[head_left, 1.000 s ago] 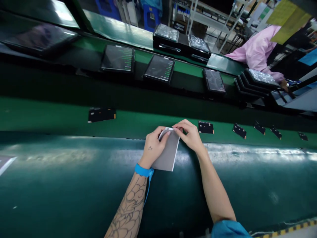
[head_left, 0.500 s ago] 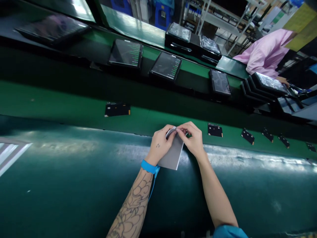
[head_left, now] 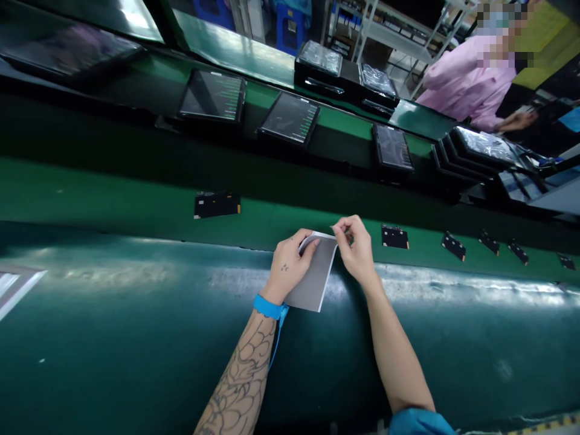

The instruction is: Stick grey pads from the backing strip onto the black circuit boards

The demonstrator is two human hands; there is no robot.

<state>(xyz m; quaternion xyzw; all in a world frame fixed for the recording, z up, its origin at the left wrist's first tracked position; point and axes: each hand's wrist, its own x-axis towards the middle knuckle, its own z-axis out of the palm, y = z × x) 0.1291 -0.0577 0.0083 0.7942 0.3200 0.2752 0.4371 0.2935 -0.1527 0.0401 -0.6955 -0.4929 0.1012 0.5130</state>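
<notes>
My left hand [head_left: 290,266] grips a grey sheet with white edges [head_left: 312,281], thumb on its face and fingers behind. The sheet bends a little near its top under the thumb. Just beyond the sheet's upper right corner is my right hand [head_left: 357,251], its thumb and forefinger pinched together. Whatever lies between those fingertips is too small to make out. A blue wrist strap [head_left: 267,307] with a thin cord circles my left wrist.
Black circuit boards [head_left: 217,205] lie spaced along the green conveyor belt [head_left: 113,187]. On the raised shelf behind stand flat screen panels [head_left: 290,118] and a stack of panels [head_left: 484,148]. A person in a pink sleeve [head_left: 466,78] works at the far right.
My right fingertips have drawn slightly up and right, apart from my left fingers, baring the sheet's top edge. The person opposite has raised a hand. The view has shifted slightly.
</notes>
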